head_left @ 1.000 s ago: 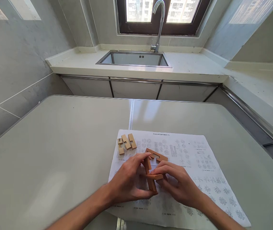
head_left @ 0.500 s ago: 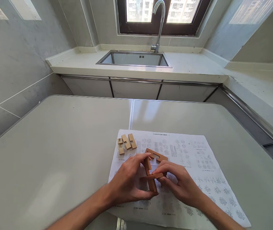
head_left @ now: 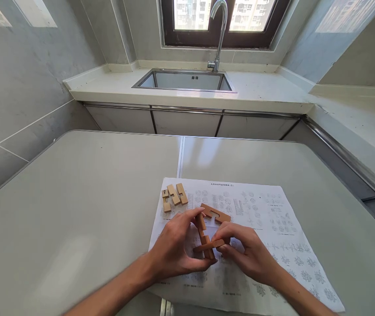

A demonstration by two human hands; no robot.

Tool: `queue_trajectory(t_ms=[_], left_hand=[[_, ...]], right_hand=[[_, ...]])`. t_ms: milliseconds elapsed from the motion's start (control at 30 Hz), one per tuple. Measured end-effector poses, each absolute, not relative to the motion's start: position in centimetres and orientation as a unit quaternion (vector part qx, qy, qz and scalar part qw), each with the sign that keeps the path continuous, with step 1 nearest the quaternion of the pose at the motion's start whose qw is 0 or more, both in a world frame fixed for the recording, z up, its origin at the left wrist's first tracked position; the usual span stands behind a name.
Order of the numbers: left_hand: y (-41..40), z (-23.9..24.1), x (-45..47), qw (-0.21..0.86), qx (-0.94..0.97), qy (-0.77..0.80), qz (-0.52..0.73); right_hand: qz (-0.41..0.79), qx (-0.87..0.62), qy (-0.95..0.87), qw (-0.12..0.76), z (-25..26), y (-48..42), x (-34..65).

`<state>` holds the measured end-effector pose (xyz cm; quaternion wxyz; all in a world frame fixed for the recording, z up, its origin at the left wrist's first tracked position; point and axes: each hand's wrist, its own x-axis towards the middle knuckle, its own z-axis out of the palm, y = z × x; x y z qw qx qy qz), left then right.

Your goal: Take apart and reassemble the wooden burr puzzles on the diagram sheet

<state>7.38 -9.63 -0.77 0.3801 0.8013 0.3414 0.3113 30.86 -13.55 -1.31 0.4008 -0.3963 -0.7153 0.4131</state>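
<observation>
My left hand pinches an upright notched wooden puzzle piece, fingers closed round it. My right hand grips a second, flatter wooden piece that crosses the upright one low down. Just beyond the hands a brown slotted wooden piece lies flat on a printed instruction sheet. A small cluster of pale wooden blocks, one marked with a number, rests at the sheet's far left corner.
The sheet lies on a grey table with a seam down its middle. Behind it runs a white counter with a steel sink and tap under a window. Tiled walls stand left and right.
The crosswise piece in my right hand has tilted and slid slightly lower against the upright piece. My hands shifted only a little; everything else is still.
</observation>
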Motion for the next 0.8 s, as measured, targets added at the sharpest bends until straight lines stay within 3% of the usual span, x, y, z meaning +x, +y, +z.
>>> queue_trajectory(t_ms=[800], left_hand=[[-9.88, -0.47, 7.29, 0.321, 0.829, 0.339, 0.308]], right_hand=[[0.411, -0.396, -0.717, 0.399, -0.69, -13.50, 30.94]])
